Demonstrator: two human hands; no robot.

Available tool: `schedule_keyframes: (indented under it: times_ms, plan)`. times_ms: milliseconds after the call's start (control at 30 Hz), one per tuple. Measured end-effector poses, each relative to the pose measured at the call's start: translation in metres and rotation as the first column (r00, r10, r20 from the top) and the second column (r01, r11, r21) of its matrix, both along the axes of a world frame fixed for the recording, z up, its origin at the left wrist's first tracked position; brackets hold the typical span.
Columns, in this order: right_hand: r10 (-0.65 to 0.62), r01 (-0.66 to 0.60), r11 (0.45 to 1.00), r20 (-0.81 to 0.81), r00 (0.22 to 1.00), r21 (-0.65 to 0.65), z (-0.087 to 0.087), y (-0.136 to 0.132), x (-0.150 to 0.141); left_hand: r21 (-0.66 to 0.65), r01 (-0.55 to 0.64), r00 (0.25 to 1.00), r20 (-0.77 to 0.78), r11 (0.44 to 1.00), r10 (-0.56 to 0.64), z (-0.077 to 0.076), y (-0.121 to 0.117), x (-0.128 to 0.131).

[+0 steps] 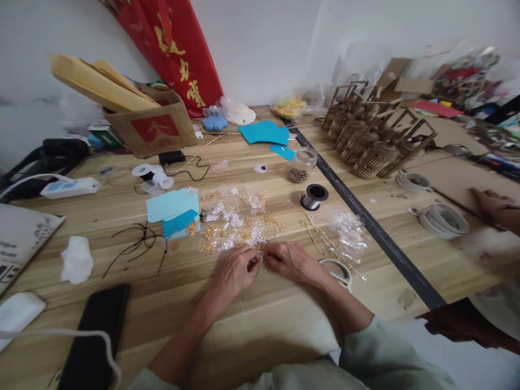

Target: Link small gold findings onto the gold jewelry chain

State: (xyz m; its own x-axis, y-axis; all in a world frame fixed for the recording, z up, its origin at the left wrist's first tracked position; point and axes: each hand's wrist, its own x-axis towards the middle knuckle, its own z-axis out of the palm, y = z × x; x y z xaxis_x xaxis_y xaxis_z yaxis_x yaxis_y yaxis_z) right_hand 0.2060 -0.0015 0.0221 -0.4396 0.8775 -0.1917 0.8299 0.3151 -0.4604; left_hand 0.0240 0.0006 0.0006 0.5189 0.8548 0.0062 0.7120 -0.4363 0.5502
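My left hand (236,269) is closed in a pinch on a small pale loop (260,255) of thin cord or wire. A fine strand trails below that hand. Close beside it, my right hand (294,261) has its fingers bent and pressed together near the loop; whatever they hold is too small to make out. Just beyond both hands lie gold beads (208,247) and silver beads (257,233) in loose piles. White scissor-like handles (337,271) lie partly hidden by my right forearm. Gold and silver chains (320,238) lie to the right.
A wire spool (314,196) and a jar of beads (303,165) stand behind the chains. Blue cards (173,205), black cord (142,244) and a phone (95,336) are at left. Brown lanterns (365,135) stand at right. Another person's hand (493,201) rests at the right edge.
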Motion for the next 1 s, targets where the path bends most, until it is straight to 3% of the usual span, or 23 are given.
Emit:
schedule_keyframes:
  times_ms: [300,700,1000]
  plan:
    - [0.004,-0.03,0.996,-0.274,0.962,-0.09,-0.0006,0.0012,0.0033,0.06,-0.067,0.997,0.048,0.996,0.065,-0.0022,-0.0055,0.0036]
    - [-0.065,0.028,0.991,-0.291,0.955,-0.128,0.0009,0.0034,0.0036,0.107,-0.105,0.989,0.118,0.989,0.092,-0.008,-0.0029,-0.0021]
    - [-0.125,0.056,0.981,-0.387,0.914,-0.186,-0.0061,0.0039,0.0028,0.07,-0.123,0.992,-0.004,0.99,0.124,-0.0031,-0.0041,-0.0003]
